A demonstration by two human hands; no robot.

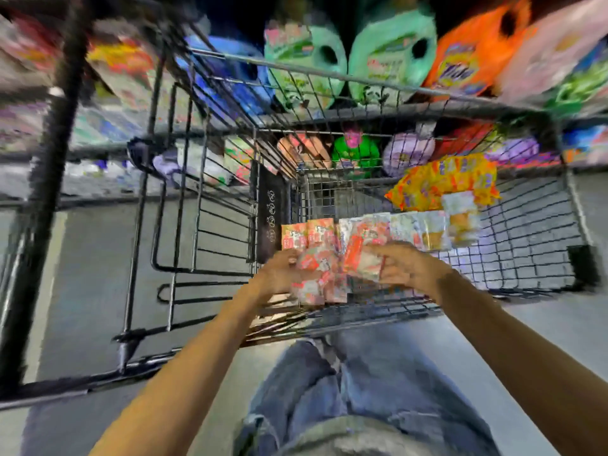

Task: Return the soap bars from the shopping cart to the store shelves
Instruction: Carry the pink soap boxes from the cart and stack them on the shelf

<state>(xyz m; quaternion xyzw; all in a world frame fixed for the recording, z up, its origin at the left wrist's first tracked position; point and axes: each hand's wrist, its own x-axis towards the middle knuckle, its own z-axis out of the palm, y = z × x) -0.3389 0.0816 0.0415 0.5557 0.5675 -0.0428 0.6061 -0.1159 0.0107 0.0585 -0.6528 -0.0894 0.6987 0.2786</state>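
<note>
Site: shopping cart, both hands inside.
Left hand: fingers curled round soap bars.
Right hand: fingers pinching red pack.

Both hands reach into the shopping cart. The left hand and right hand grip soap bars. Store shelves stand beyond.

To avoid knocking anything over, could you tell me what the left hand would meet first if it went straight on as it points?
Probably the red soap boxes standing just beyond the left hand, though blur leaves depth unclear.
</note>
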